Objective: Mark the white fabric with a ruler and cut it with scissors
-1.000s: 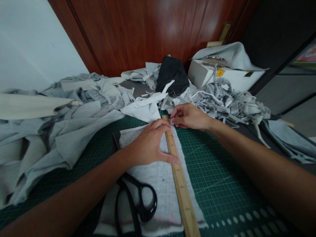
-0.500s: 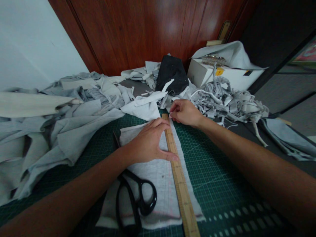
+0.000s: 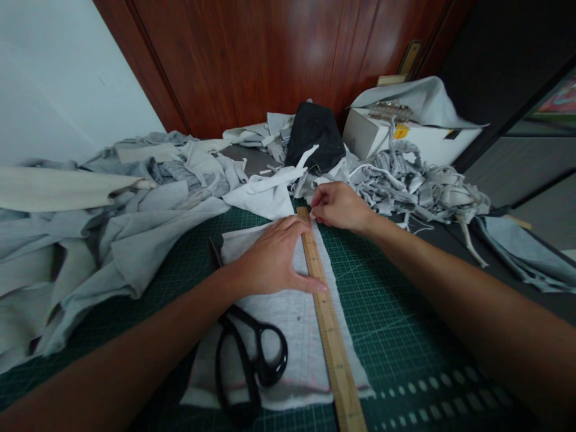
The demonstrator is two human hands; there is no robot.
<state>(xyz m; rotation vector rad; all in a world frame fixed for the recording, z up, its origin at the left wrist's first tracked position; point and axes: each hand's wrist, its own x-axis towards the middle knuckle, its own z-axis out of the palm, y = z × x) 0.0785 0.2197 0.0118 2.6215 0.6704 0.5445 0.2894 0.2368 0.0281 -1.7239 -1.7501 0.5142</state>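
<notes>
A wooden ruler [image 3: 333,336] lies lengthwise on a piece of light grey cloth [image 3: 288,336] marked with faint pink lines. My left hand [image 3: 274,258] presses flat on the cloth and ruler, fingers and thumb spread. At the ruler's far end, my right hand [image 3: 337,207] is closed in a pinch beside the cloth's edge. A small pale bit shows at its fingertips, too little to name. Black-handled scissors [image 3: 270,360] rest on the left part of the cloth, their blades partly hidden under my left forearm.
Under the cloth is a green cutting mat [image 3: 387,318]. Grey fabric [image 3: 148,240] is heaped at left. Tangled cloth strips [image 3: 405,180], a black cloth bundle [image 3: 315,138] and a white box [image 3: 418,141] stand at the back, before a wooden door [image 3: 252,60].
The view has shifted very slightly. My left hand stays on the ruler, and my right hand keeps its pinch at the far end with hardly any movement.
</notes>
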